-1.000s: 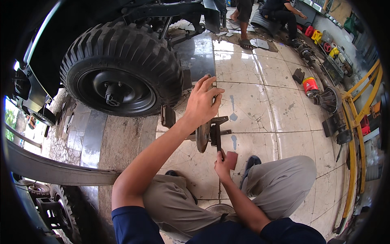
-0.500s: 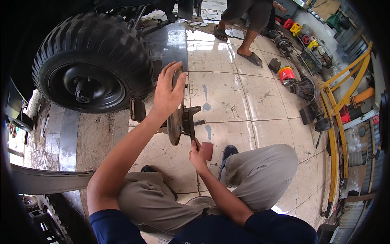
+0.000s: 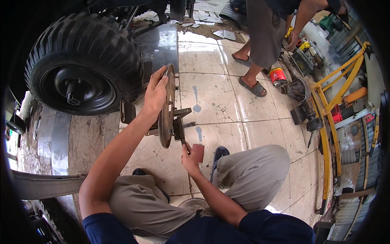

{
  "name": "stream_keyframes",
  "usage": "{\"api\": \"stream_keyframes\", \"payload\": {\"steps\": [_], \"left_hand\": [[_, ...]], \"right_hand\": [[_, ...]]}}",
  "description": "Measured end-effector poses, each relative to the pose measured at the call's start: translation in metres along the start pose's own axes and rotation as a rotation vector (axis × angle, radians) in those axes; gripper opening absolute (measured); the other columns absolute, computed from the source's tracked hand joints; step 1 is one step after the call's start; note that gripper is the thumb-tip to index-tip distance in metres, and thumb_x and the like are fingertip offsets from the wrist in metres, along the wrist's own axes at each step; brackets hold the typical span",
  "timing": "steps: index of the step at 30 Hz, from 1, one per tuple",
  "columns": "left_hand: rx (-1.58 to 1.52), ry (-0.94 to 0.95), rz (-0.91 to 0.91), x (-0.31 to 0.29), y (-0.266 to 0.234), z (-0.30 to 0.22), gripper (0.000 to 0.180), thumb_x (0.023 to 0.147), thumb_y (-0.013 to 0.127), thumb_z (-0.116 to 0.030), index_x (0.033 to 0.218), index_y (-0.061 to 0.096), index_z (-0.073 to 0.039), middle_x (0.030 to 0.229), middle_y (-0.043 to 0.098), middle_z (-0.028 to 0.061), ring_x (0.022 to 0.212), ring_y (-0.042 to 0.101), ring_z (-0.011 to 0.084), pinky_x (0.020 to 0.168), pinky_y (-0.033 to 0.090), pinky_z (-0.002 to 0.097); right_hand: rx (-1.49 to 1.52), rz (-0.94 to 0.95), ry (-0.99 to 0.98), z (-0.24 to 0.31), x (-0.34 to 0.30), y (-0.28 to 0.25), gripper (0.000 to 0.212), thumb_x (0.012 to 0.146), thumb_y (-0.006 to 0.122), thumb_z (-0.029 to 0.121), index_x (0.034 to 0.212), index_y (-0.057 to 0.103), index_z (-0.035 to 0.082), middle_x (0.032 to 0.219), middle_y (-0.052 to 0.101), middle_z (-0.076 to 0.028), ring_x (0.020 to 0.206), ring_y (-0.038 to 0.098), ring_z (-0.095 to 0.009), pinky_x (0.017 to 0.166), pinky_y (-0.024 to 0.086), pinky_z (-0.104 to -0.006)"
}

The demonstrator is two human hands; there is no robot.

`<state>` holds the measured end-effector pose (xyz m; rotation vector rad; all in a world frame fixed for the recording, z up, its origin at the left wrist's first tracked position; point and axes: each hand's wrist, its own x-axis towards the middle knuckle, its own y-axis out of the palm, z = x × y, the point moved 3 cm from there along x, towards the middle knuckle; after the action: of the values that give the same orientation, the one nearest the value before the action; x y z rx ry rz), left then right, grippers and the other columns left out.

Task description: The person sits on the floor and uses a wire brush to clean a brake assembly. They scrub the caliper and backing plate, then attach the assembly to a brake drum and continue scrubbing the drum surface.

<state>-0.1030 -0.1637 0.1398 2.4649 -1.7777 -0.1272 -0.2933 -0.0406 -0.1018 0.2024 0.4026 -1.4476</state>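
A round metal disc stands on edge in front of me, seen nearly edge-on, with short studs on its right side. My left hand is against its upper left, fingers together and bent at the rim. Low on the right, my right hand closes around the lower end of a dark metal bar, which rises beside the disc. Next to these fingers is a reddish-brown rectangular sheet, like sandpaper; whether the hand pinches it I cannot tell. A dark metal bracket juts out left of the disc.
A big treaded wheel stands at the far left. Another person in sandals bends down at the far right, near a red can and greasy machine parts. A yellow metal frame runs along the right side.
My left hand has come down from raised, spread fingers onto the disc's rim. My right hand keeps its grip. The other person has moved right and bent over, reaching down.
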Motion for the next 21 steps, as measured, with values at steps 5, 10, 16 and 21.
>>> {"api": "stream_keyframes", "payload": {"steps": [5, 10, 16, 21], "left_hand": [[0.065, 0.012, 0.023, 0.003, -0.012, -0.003, 0.040, 0.103, 0.052, -0.028, 0.138, 0.055, -0.011, 0.140, 0.051, 0.0034, 0.127, 0.049, 0.0156, 0.109, 0.035, 0.0299], [0.062, 0.038, 0.064, -0.002, -0.009, -0.005, 0.046, 0.103, 0.053, -0.035, 0.141, 0.052, -0.010, 0.140, 0.052, 0.0049, 0.127, 0.049, 0.0162, 0.108, 0.037, 0.0311], [0.166, -0.010, 0.094, -0.009, -0.003, -0.006, 0.075, 0.096, 0.059, -0.050, 0.150, 0.034, -0.004, 0.143, 0.048, 0.0138, 0.134, 0.045, 0.0227, 0.111, 0.034, 0.0347], [0.212, -0.083, 0.113, -0.013, -0.003, -0.010, 0.080, 0.094, 0.055, -0.059, 0.149, 0.036, -0.004, 0.144, 0.048, 0.0159, 0.135, 0.044, 0.0251, 0.112, 0.032, 0.0362]], "right_hand": [[0.100, 0.022, 0.016, 0.013, -0.013, 0.016, 0.050, 0.103, 0.050, 0.040, 0.142, 0.051, 0.009, 0.066, 0.051, -0.001, 0.055, 0.048, -0.010, 0.053, 0.042, -0.0304], [0.089, 0.020, 0.069, 0.012, -0.016, 0.013, 0.049, 0.103, 0.051, 0.039, 0.144, 0.049, 0.011, 0.066, 0.051, 0.002, 0.054, 0.047, -0.007, 0.050, 0.040, -0.0267], [0.269, 0.015, 0.136, 0.021, -0.030, 0.015, 0.044, 0.105, 0.049, 0.034, 0.143, 0.050, 0.012, 0.062, 0.043, 0.005, 0.048, 0.040, -0.006, 0.045, 0.036, -0.0251], [0.273, 0.037, 0.067, 0.034, -0.019, 0.018, 0.044, 0.105, 0.048, 0.034, 0.142, 0.051, 0.011, 0.061, 0.039, 0.005, 0.047, 0.038, -0.005, 0.043, 0.034, -0.0247]]}}
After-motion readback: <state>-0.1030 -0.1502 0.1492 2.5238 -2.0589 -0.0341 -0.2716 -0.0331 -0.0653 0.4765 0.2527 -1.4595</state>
